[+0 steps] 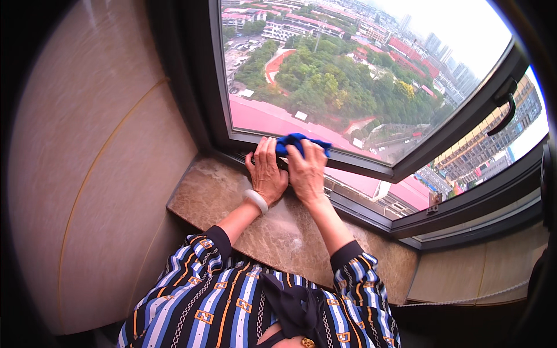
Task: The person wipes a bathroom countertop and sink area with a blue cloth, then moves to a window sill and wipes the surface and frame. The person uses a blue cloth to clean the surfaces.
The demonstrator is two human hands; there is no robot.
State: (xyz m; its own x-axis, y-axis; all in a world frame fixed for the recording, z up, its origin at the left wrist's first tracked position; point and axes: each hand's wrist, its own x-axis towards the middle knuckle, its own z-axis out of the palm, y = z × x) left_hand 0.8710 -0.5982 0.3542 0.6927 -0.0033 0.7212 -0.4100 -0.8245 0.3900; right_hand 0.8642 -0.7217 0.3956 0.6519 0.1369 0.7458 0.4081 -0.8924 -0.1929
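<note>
A bunched blue cloth (289, 141) lies against the bottom rail of an open window sash (361, 164). My right hand (307, 169) is closed over the cloth and presses it to the rail, with part of the cloth hidden under the fingers. Just to its left, my left hand (266, 174) has its fingers laid over the same dark rail, its thumb low beside the palm. A white bangle (256, 201) circles the left wrist. Below both forearms stretches a brown marbled stone sill (287, 230).
A tiled wall (109, 165) rises on the left. The dark fixed window frame (365, 214) runs behind the sill, with a gap to the outside beneath the sash. A black window handle (504, 114) sits on the sash's right side. A beaded cord (474, 298) hangs at lower right.
</note>
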